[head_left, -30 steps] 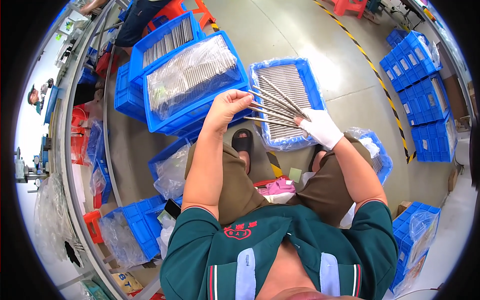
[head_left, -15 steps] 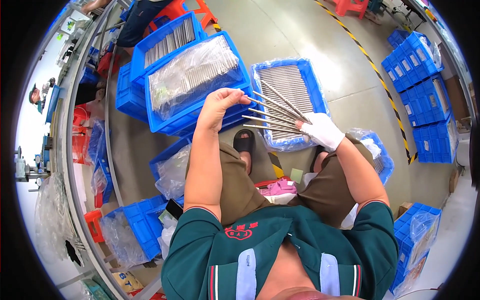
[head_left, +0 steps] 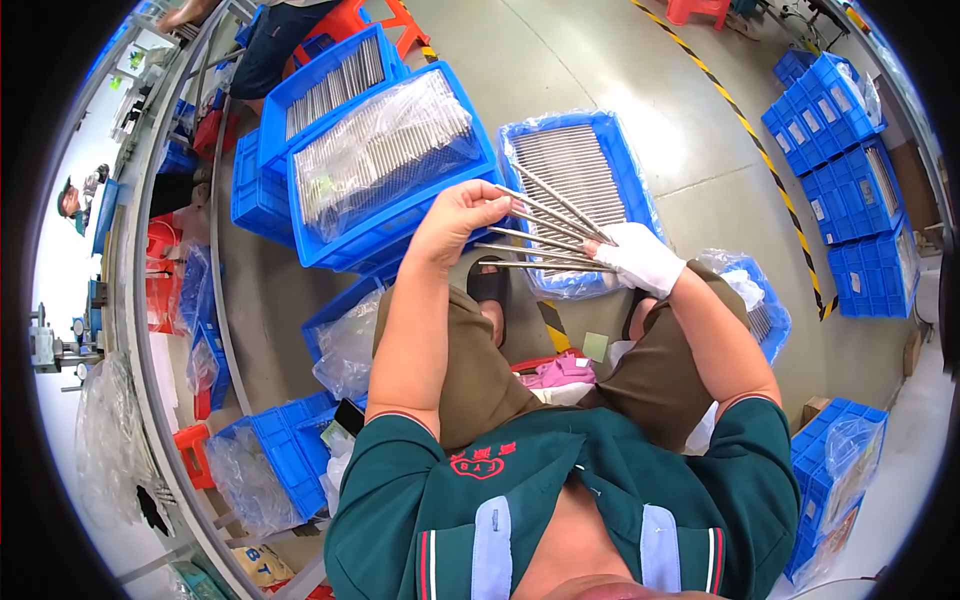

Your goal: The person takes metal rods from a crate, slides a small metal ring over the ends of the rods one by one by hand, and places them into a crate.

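Rods (head_left: 570,256) of slim, straight grey metal — fanned above a blue plastic crate lined with clear film (head_left: 636,185). Right hand (head_left: 640,260), white-gloved: grasping the gathered right-hand ends. Left hand (head_left: 465,215), bare: thumb and forefinger pinched at the upper rods' far tips; whether one is gripped, cannot tell. Handling, as judged: firm at the gathered ends, light at the tips — spread enough that each rod shows. Markings: red embroidered emblem with lettering (head_left: 477,467) on dark-green cloth shirt (head_left: 400,500); white rectangular labels (head_left: 797,133) on stacked blue plastic crates (head_left: 850,200), too small to read.
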Motion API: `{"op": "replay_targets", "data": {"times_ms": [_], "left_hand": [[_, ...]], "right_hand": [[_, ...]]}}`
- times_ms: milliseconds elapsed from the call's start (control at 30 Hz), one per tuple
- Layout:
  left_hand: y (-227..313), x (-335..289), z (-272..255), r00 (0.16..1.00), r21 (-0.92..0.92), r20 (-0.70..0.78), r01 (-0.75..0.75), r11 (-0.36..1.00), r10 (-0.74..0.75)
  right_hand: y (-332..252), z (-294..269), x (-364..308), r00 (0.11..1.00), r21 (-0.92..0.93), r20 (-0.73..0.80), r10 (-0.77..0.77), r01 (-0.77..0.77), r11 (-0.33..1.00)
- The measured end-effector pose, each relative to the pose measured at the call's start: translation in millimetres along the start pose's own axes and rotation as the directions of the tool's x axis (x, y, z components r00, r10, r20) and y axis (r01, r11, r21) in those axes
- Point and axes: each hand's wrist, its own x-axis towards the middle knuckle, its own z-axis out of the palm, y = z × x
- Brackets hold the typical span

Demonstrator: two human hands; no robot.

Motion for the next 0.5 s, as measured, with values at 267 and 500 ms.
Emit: {"op": "replay_targets", "data": {"times_ms": [267,500], "left_hand": [[11.4,-5.2,-19.6,0.991,0.092,-0.129,-0.01,0.996,0.022],[5.2,-1.2,-8.3,0.998,0.052,-0.065,-0.015,0.999,0.018]], "right_hand": [[-0.7,-2.8,-4.9,0.995,0.057,0.077,0.058,-0.063,0.996],[-4.4,0.0,-5.5,0.991,0.135,0.118,0.062,-0.078,0.988]]}}
